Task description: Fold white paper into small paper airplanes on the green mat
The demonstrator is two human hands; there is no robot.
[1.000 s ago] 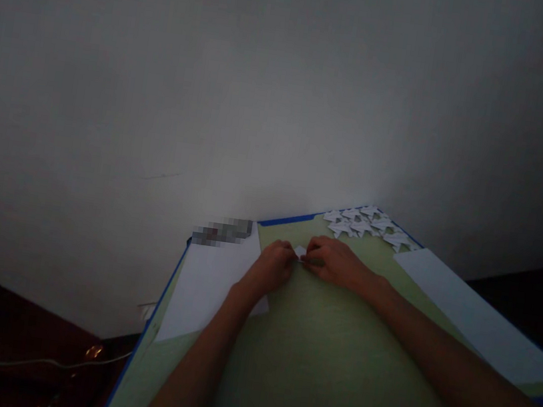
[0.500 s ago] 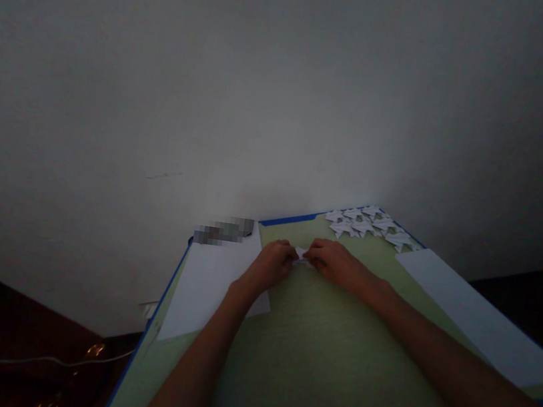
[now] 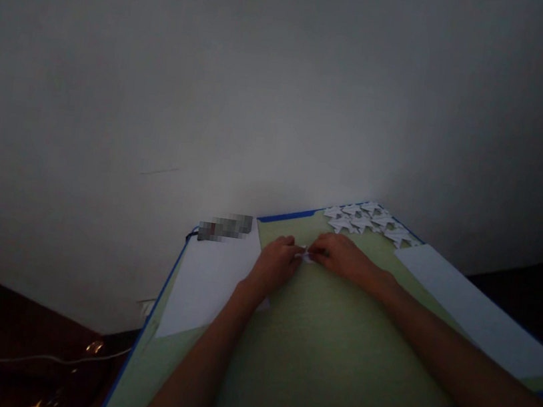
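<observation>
From the head view, my only feed, I have both bare hands together just right of the middle of the frame. The left hand is closed on the near-left side of a small folded white paper, and the right hand pinches its right side between thumb and fingers. The paper sits in the gap between the fingertips, low over the green tabletop; its creases are too small and dim for me to read.

The way I judge it, this is fine crease work. I would let the left fingers anchor the piece and give the right ones the shaping, lining the edges up before pressing and running each crease flat against the tabletop. Too hard a pull between the two pinches could tear or skew something this small.

Toward the right of centre, along the far edge, the pointed folded-paper figures lie near the right hand, so I would lift that wrist clear of them. A white paper sheet lies under the left forearm, where a dragging sleeveless arm might shift it; another white strip stretches toward the lower right.
</observation>
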